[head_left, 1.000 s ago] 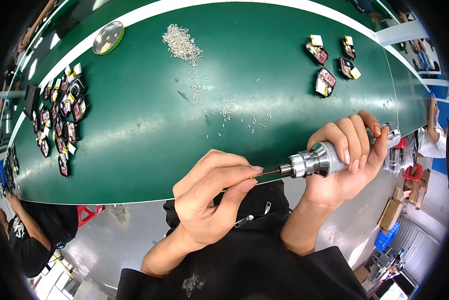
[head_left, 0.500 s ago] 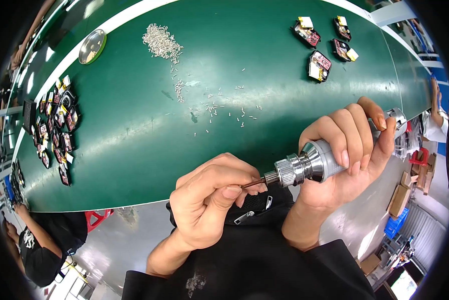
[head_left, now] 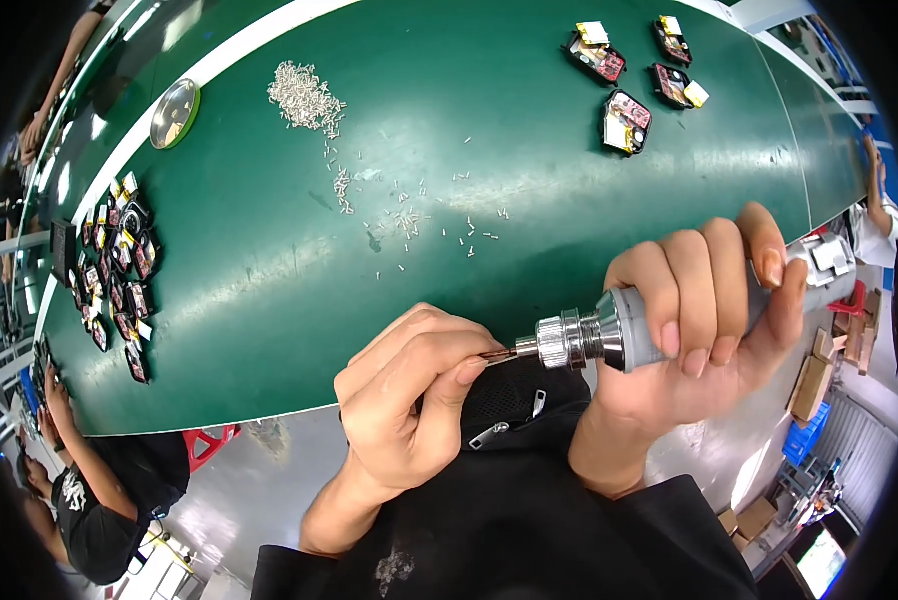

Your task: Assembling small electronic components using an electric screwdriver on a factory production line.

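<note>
An electric screwdriver (head_left: 567, 342) with a grey body and a ribbed silver collar lies almost level above the table's near edge. My right hand (head_left: 694, 310) is wrapped around its body, fingers over the top. From the collar a thin, copper-brown bit (head_left: 497, 356) points left. My left hand (head_left: 399, 405) is closed in a pinch on the bit's end, thumb against forefinger. Those fingers hide the tip, so I cannot tell whether a screw sits there. Beyond both hands, small silver screws (head_left: 406, 222) lie scattered on the green table (head_left: 259, 320).
A dense screw pile (head_left: 304, 97) lies farther back, near a round shallow dish (head_left: 175, 114). Several small black assemblies (head_left: 119, 265) with yellow-white parts are heaped at left. More assemblies (head_left: 626, 122) lie at the far right. Another person (head_left: 94, 480) sits at lower left.
The screwdriver has tilted closer to level, its rear end lower and farther right. My left fingers stay pinched on the bit. The whole view has shifted slightly.
</note>
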### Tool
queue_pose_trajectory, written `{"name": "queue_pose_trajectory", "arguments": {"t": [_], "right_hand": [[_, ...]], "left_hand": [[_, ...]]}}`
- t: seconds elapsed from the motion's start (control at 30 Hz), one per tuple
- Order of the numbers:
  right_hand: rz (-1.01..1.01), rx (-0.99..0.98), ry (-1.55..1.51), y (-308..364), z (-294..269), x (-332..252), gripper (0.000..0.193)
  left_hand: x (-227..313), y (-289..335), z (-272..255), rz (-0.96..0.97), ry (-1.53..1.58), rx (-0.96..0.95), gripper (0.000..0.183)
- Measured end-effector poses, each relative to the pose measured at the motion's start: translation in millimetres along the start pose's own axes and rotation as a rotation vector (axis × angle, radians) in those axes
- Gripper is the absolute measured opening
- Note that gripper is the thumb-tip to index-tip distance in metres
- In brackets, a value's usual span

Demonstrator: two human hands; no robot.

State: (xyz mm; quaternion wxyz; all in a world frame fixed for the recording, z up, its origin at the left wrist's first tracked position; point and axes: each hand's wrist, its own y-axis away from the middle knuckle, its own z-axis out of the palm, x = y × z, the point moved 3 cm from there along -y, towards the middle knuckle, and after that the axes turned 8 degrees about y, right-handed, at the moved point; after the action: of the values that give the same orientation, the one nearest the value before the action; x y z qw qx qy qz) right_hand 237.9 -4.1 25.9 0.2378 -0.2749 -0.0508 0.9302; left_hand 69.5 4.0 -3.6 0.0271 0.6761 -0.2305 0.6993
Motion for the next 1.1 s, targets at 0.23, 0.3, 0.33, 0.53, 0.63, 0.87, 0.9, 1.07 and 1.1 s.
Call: {"name": "queue_pose_trajectory", "arguments": {"t": [0.23,0.3,0.33,0.53,0.63,0.87,0.9,1.07,1.1], "right_hand": [[0.014,0.063,-0.101,-8.1,-13.3,-0.1,0.019],[0.005,0.073,-0.110,-8.9,-18.2,-2.2,0.018],[0.013,0.123,-0.119,-8.1,-23.2,-2.4,0.020],[0.012,0.350,-0.066,-2.4,-44.5,3.8,0.018],[-0.003,0.348,-0.099,0.4,-48.7,2.2,0.016],[0.060,0.219,-0.024,4.9,-50.7,7.9,0.016],[0.072,0.214,-0.019,3.3,-51.4,5.8,0.014],[0.106,0.216,0.003,3.2,-54.6,5.3,0.011],[0.116,0.200,-0.002,2.4,-52.2,6.9,0.011]], "left_hand": [[0.3,-16.9,0.5,-0.003,-0.024,-0.158,0.009],[3.2,-23.4,-0.3,0.006,-0.056,-0.219,0.015],[6.9,-27.1,-3.8,0.011,-0.165,-0.185,0.023],[9.0,-86.3,-58.5,-0.053,-0.563,-0.017,0.024],[-6.6,-174.1,-81.0,-0.077,-0.749,-0.046,0.023],[-75.3,-309.3,-122.7,-0.095,-1.200,0.013,0.058],[-81.7,-318.6,-120.0,-0.148,-1.188,0.030,0.054],[-94.3,-332.2,-110.5,0.048,-1.136,-0.047,0.031],[-95.4,-332.4,-118.4,0.147,-1.116,-0.107,0.036]]}}
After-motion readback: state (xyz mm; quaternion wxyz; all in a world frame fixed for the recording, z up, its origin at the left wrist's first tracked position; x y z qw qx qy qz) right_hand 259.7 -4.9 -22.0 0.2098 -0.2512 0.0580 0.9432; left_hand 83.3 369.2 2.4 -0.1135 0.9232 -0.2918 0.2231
